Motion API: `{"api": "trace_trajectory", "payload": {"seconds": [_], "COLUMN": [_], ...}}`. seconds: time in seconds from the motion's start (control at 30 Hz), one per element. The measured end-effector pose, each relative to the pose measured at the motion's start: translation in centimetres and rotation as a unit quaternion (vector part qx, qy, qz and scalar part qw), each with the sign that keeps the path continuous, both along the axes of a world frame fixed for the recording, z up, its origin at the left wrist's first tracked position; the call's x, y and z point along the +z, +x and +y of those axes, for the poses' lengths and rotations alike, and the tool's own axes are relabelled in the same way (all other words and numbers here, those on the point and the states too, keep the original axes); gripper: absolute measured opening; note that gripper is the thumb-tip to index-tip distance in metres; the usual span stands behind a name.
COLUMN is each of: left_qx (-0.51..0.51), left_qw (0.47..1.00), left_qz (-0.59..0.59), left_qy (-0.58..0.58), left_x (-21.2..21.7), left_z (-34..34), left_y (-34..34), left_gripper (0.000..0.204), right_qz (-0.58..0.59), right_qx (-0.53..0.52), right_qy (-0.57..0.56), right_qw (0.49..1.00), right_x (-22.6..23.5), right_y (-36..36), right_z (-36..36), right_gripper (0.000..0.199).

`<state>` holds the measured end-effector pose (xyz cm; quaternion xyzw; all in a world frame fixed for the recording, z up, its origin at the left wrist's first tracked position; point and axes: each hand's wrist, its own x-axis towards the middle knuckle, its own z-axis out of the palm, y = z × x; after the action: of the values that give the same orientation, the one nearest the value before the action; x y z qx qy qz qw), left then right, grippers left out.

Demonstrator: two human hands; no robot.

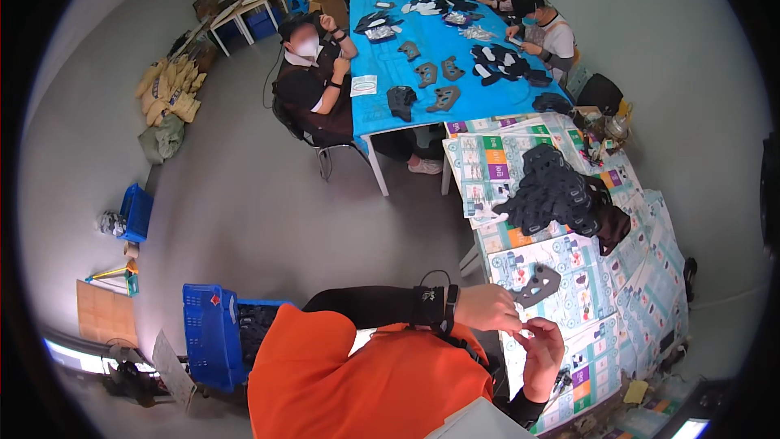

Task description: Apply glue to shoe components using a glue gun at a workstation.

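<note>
Over a table spread with printed sheets, my left hand [486, 307] reaches in from the left, its fingers pinched together. My right hand [542, 355] is close beside it, thumb and fingers also pinched. The fingertips of both meet, and whatever is between them is too small to make out. Just beyond my left hand lies a grey curved plate with cut-out holes [539, 286], flat on the sheets. Further up the table is a heap of black moulded pieces [548, 187]. A small dark part [561, 380] rests near my right wrist.
A blue crate [213, 333] holding dark pieces stands at my left. Ahead, a blue-covered table [382, 118] carries grey plates, black gloves and small parts. One person [313, 85] sits at its left; two others work at its right. Tools [605, 134] stand by the wall.
</note>
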<state>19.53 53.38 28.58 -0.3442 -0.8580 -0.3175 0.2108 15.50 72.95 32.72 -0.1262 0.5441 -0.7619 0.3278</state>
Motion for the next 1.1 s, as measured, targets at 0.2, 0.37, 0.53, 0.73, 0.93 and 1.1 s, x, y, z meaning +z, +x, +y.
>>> {"api": "trace_trajectory", "payload": {"seconds": [0.2, 0.37, 0.53, 0.73, 0.93, 1.1], "left_qx": [-0.012, 0.015, 0.014, -0.008, 0.011, -0.026], "left_qw": [1.0, 0.999, 1.0, 0.998, 0.998, 0.997], "left_qz": [0.009, -0.004, -0.007, -0.02, -0.056, -0.071], "left_qy": [0.026, 0.029, 0.019, 0.064, -0.011, 0.013], "left_x": [1.5, 0.6, 0.5, 2.9, 4.0, 2.9], "left_z": [-0.8, -0.2, 0.2, -1.4, -2.2, -0.8], "left_y": [-0.4, 0.0, 0.6, 1.8, 2.7, 1.6], "left_gripper": [0.01, 0.012, 0.014, 0.009, 0.011, 0.009], "right_qz": [0.016, -0.009, -0.002, -0.09, -0.149, -0.136], "right_qx": [0.01, 0.013, 0.015, 0.053, 0.088, 0.044], "right_qy": [-0.044, -0.026, -0.025, -0.09, -0.123, -0.097], "right_qw": [0.999, 1.0, 1.0, 0.991, 0.977, 0.985], "right_x": [0.8, 0.2, 1.1, 0.6, 0.3, 0.2], "right_y": [-0.4, -0.4, 0.5, 0.8, 0.8, 0.8], "right_z": [-0.5, -0.1, 0.5, 0.2, -0.9, 1.0], "right_gripper": [0.031, 0.031, 0.031, 0.029, 0.027, 0.027]}}
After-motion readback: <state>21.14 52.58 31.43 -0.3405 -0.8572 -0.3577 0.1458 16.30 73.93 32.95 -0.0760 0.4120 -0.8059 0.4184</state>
